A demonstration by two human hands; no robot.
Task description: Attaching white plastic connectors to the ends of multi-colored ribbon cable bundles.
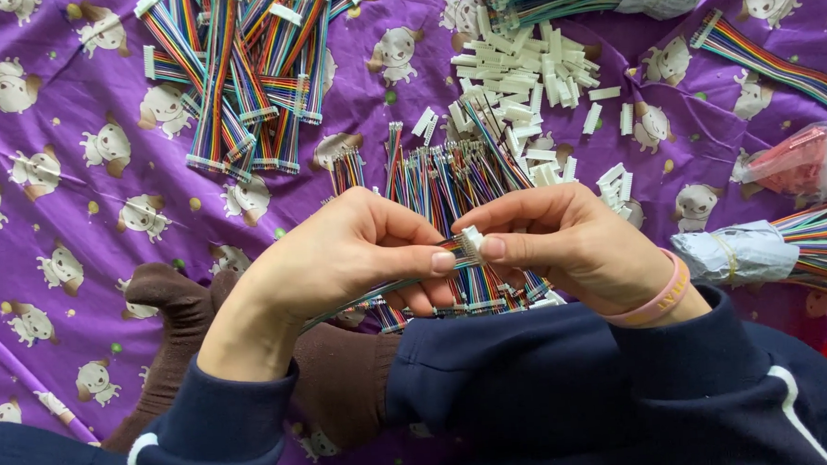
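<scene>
Dark sleeves frame both hands — left hand (pixel 340 254) pinches the limp, light ribbon cable (pixel 379 290), right hand (pixel 563 240) clamps its small, rigid white connector (pixel 472 239), likely best gripped by its sides.

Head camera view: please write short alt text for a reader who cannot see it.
Left hand and right hand meet over a purple cloth, pinching a small white connector on a rainbow ribbon cable. Finished cables and loose white connectors lie beyond.
</scene>
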